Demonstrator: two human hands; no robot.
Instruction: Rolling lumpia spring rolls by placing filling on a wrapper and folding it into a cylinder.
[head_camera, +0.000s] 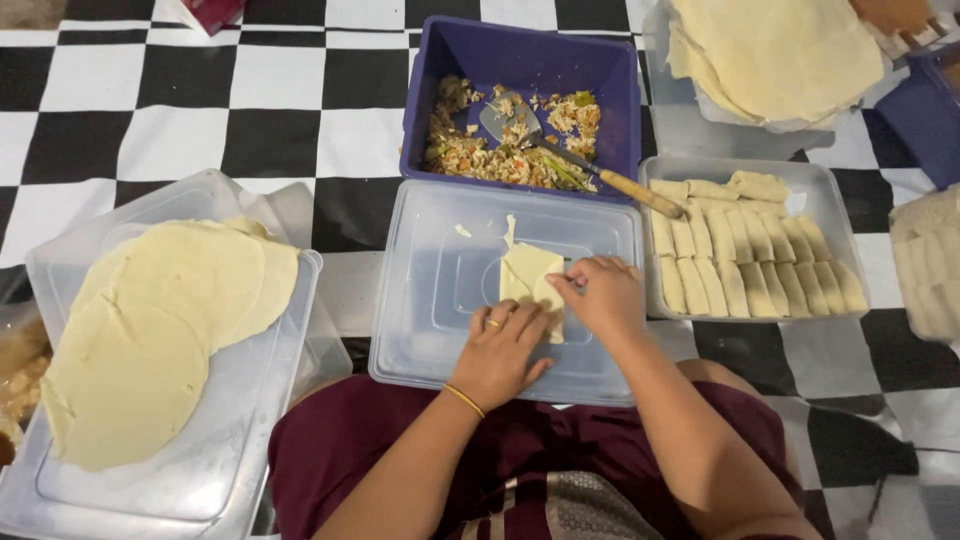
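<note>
On the checkered floor (170, 110), the containers sit in an arc around the seated person, each within arm's reach. Largest, at the left, is a clear lid (215, 470) carrying a stack of round wrappers (165, 330), spread flat so one can be peeled off at a time. A second heap of wrappers (775, 55) lies at the top right. Straight ahead, the blue tub (530, 60) holds chopped filling (505, 150), with a spoon (560, 150) resting in it, its handle angled toward the right side. Beside it to the right, a clear tray (835, 215) keeps finished rolls (750, 260) packed side by side in rows, which saves room and probably stops them unrolling.

Directly before the lap, an upturned clear lid (440, 290) serves as the work surface; being flat and smooth, it lets dough be pressed against it. There lies the roll (528, 275), partly folded, near the lid's middle. The left hand (500, 350) presses flat on its lower edge, fingers spread, pinning it rather than gripping. The right hand (605, 295) pinches the fold's right edge, its grip narrow, thumb and fingertips closed on the dough.
</note>
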